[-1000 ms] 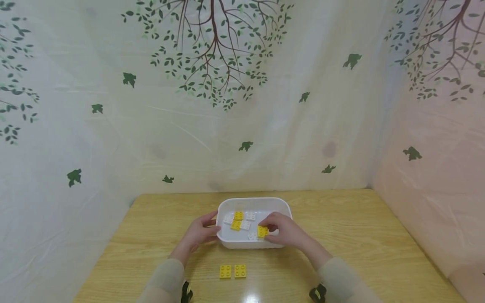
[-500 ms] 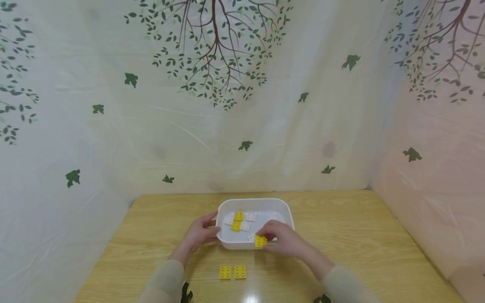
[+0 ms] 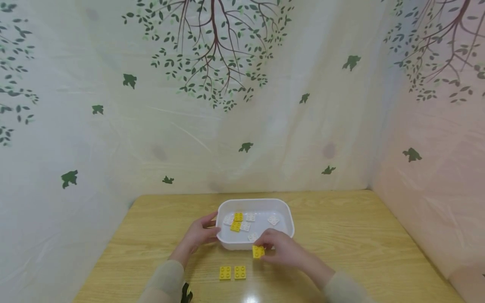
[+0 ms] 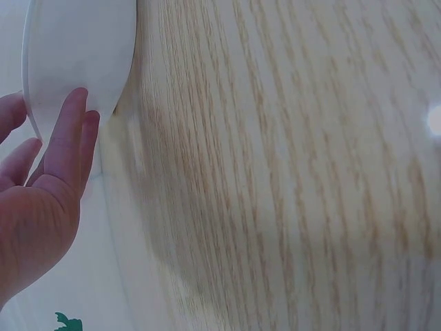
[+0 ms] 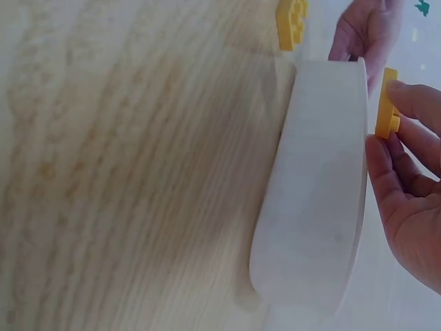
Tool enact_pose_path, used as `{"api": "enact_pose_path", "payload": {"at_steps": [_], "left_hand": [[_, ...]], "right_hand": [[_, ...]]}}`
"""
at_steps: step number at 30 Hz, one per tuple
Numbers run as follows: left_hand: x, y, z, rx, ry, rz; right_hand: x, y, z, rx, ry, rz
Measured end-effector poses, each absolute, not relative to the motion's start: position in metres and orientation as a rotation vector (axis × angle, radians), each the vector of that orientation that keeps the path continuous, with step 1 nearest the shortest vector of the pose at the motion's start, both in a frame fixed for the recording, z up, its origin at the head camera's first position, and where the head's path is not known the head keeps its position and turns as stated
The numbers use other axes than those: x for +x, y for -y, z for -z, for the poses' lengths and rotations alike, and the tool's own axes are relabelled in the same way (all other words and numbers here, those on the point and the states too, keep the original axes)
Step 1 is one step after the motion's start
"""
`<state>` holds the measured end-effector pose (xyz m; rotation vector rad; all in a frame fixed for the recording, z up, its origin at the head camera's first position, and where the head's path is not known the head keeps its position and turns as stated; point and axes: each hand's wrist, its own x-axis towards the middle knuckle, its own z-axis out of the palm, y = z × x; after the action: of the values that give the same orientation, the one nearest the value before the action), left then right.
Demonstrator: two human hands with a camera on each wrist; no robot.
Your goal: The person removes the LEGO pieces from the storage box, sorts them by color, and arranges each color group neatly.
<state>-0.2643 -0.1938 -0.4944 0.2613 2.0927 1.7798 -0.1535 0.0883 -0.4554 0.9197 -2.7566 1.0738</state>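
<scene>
My right hand (image 3: 282, 248) pinches a yellow toy brick (image 3: 258, 252) just in front of the near rim of a white plastic tray (image 3: 282, 206). In the right wrist view, thumb and fingers hold the yellow brick (image 5: 386, 103) by its edges, studs facing the hand. My left hand (image 3: 198, 231) touches the tray's left end. Its fingers (image 4: 65, 141) lie fairly straight against the outer wall in the left wrist view. Two yellow bricks (image 3: 225, 272) (image 3: 240, 272) lie side by side on the table before the tray.
Inside the tray are several white bricks (image 3: 273, 220) and two yellow bricks (image 3: 238, 216), mostly toward the left. Wood-grain table (image 3: 360, 240) surrounds it. Behind stands a pale curtain (image 3: 189, 147) printed with branches and birds.
My right hand has carried a yellow brick from inside the tray, over its near rim, toward me. A white brick at the tray's right has come into sight. The left hand stays put.
</scene>
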Motion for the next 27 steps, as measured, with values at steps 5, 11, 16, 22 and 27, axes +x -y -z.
{"api": "enact_pose_path", "payload": {"at_steps": [5, 11, 16, 22, 27], "left_hand": [[-0.266, 0.194, 0.494, 0.268, -2.096, -1.773], [-0.268, 0.194, 0.493, 0.272, -2.098, -1.76], [-0.27, 0.194, 0.493, 0.269, -2.097, -1.759], [-0.271, 0.195, 0.493, 0.268, -2.094, -1.757], [-0.27, 0.195, 0.493, 0.264, -2.094, -1.756]], "right_hand": [[-0.152, -0.085, 0.462, 0.905, 2.742, -0.989], [-0.149, -0.08, 0.471, 0.867, 2.793, -0.925], [-0.145, -0.076, 0.48, 0.853, 2.852, -0.871], [-0.142, -0.071, 0.491, 0.802, 2.922, -0.77], [-0.142, -0.069, 0.498, 0.788, 2.931, -0.793]]}}
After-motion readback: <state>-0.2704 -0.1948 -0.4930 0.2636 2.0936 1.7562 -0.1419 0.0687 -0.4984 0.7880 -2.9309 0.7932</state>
